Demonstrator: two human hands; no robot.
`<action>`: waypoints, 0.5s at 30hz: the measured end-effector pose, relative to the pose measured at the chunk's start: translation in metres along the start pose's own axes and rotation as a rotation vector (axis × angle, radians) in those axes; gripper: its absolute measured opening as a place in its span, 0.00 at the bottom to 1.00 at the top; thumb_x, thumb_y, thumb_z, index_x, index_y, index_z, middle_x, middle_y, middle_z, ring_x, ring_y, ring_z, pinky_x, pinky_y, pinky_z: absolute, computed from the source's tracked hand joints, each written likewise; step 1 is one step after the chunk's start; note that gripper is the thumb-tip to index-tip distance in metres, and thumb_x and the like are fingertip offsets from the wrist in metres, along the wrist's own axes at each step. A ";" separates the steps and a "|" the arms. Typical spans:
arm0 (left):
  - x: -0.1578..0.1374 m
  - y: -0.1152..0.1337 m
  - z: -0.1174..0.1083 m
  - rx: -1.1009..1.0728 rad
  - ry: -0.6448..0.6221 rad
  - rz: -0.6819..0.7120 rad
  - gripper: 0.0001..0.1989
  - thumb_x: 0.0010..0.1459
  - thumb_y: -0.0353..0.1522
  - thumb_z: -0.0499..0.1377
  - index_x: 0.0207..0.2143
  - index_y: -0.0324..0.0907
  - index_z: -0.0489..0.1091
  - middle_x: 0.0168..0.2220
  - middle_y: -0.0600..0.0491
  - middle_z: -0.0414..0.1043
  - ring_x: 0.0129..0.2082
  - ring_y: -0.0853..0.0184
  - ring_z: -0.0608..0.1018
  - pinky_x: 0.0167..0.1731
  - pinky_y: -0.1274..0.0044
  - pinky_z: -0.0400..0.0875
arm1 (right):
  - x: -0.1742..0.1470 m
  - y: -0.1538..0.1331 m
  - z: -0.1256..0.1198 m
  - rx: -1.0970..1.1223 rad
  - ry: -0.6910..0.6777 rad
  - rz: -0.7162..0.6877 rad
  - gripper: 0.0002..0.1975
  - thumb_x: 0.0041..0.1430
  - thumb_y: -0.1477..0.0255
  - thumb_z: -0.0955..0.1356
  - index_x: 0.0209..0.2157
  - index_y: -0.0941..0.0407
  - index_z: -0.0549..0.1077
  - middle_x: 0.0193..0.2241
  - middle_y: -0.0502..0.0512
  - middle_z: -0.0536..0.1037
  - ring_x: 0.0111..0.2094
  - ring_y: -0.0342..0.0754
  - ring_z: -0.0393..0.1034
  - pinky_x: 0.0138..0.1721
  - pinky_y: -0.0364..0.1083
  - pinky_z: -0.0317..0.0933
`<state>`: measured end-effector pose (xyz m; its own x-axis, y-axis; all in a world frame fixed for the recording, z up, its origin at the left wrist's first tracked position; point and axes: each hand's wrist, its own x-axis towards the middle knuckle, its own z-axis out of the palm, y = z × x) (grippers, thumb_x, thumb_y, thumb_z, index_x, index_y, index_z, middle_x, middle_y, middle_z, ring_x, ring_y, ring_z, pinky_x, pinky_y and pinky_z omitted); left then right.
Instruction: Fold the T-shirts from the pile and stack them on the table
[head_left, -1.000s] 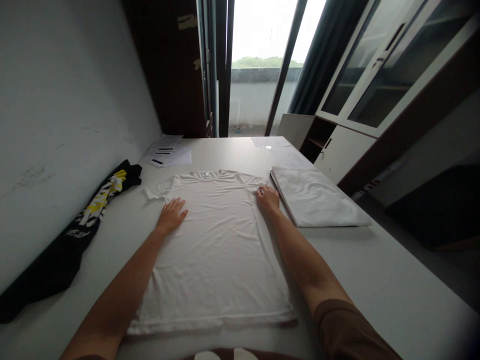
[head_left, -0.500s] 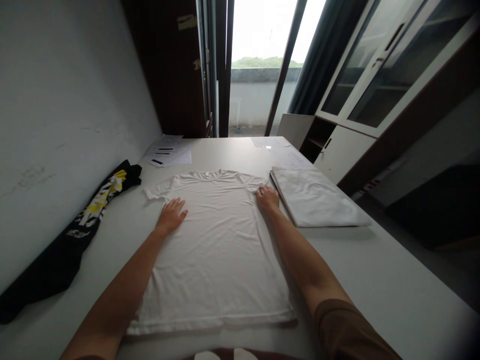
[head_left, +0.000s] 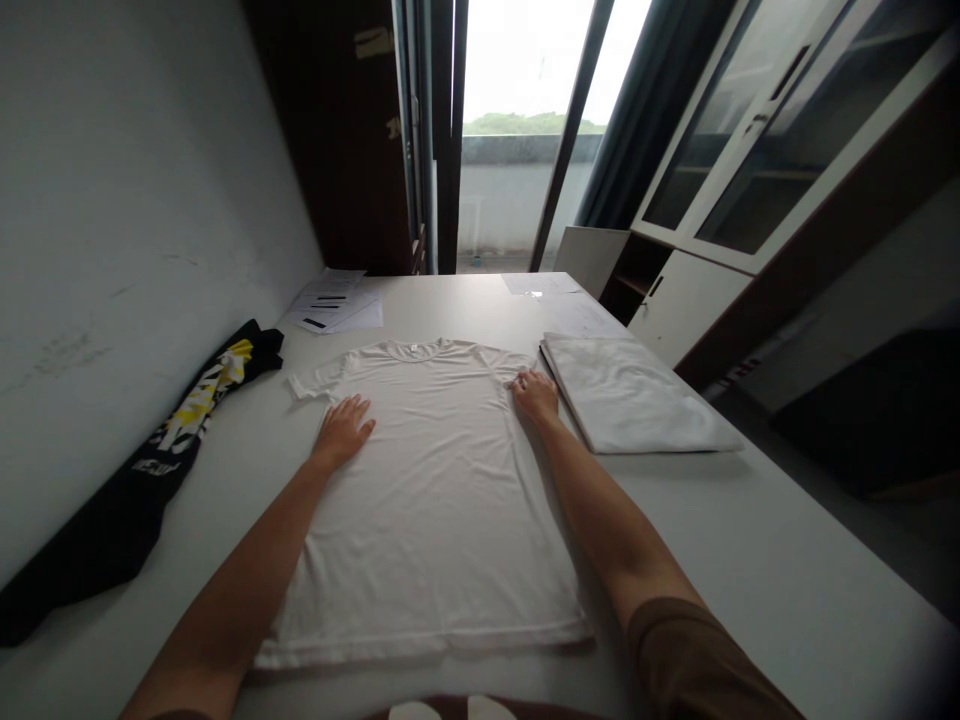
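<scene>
Hem (head_left: 427, 642) of the white T-shirt (head_left: 427, 500) lies nearest my view, the shirt spread flat on the white surface (head_left: 757, 530). The left forearm (head_left: 244, 555) crosses the shirt's left edge and hides some of it from me. I see the left hand (head_left: 343, 432) resting palm down on that side, fingers extended. The right hand (head_left: 535, 397) has its fingers bent at the right sleeve (head_left: 510, 362); I cannot tell whether they pinch the fabric. Against half a second ago, I find neither hand nor shirt shifted. Folded white cloth (head_left: 637, 395) sits just beside the right hand, crowding its outer side. Outward from the left hand, well apart, a black garment (head_left: 97, 525) with yellow and white print lies along the wall (head_left: 112, 200). Beyond both hands I make out papers (head_left: 345, 308), then a window (head_left: 525, 60).
</scene>
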<state>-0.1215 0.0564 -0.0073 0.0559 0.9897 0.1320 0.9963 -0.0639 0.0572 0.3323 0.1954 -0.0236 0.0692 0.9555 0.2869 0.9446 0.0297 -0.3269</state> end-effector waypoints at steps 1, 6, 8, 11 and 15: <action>0.000 0.000 0.000 0.000 -0.001 -0.001 0.28 0.71 0.42 0.48 0.69 0.42 0.61 0.72 0.45 0.54 0.71 0.55 0.58 0.69 0.61 0.50 | 0.000 0.000 0.000 0.000 -0.002 0.000 0.19 0.67 0.62 0.65 0.54 0.54 0.76 0.61 0.64 0.72 0.62 0.58 0.61 0.63 0.56 0.50; 0.000 0.001 -0.002 -0.007 0.000 -0.004 0.28 0.71 0.42 0.48 0.69 0.42 0.60 0.72 0.46 0.54 0.72 0.56 0.57 0.69 0.61 0.50 | -0.001 -0.001 -0.002 0.000 -0.002 0.004 0.19 0.67 0.62 0.65 0.54 0.53 0.76 0.61 0.63 0.72 0.62 0.58 0.61 0.63 0.56 0.50; -0.001 0.002 -0.003 -0.010 -0.003 -0.008 0.28 0.71 0.42 0.48 0.69 0.42 0.60 0.72 0.46 0.54 0.72 0.56 0.57 0.69 0.61 0.50 | -0.001 -0.001 -0.002 0.002 0.000 0.001 0.18 0.67 0.62 0.65 0.53 0.53 0.76 0.61 0.63 0.72 0.62 0.57 0.62 0.63 0.56 0.51; -0.001 0.003 -0.004 -0.014 -0.005 -0.008 0.28 0.71 0.42 0.48 0.69 0.42 0.60 0.72 0.45 0.54 0.72 0.55 0.57 0.69 0.61 0.50 | -0.001 -0.001 -0.002 0.001 0.001 -0.002 0.19 0.67 0.62 0.65 0.53 0.54 0.76 0.61 0.63 0.72 0.62 0.57 0.62 0.63 0.56 0.51; -0.001 0.003 -0.005 -0.014 0.001 -0.008 0.28 0.71 0.42 0.48 0.68 0.43 0.61 0.72 0.46 0.55 0.72 0.56 0.57 0.69 0.61 0.50 | -0.002 -0.002 -0.004 -0.007 0.005 0.000 0.18 0.67 0.62 0.65 0.53 0.54 0.77 0.60 0.63 0.73 0.61 0.57 0.62 0.62 0.55 0.51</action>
<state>-0.1186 0.0541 -0.0029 0.0476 0.9901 0.1322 0.9957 -0.0576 0.0725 0.3319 0.1927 -0.0203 0.0710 0.9540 0.2912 0.9468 0.0274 -0.3207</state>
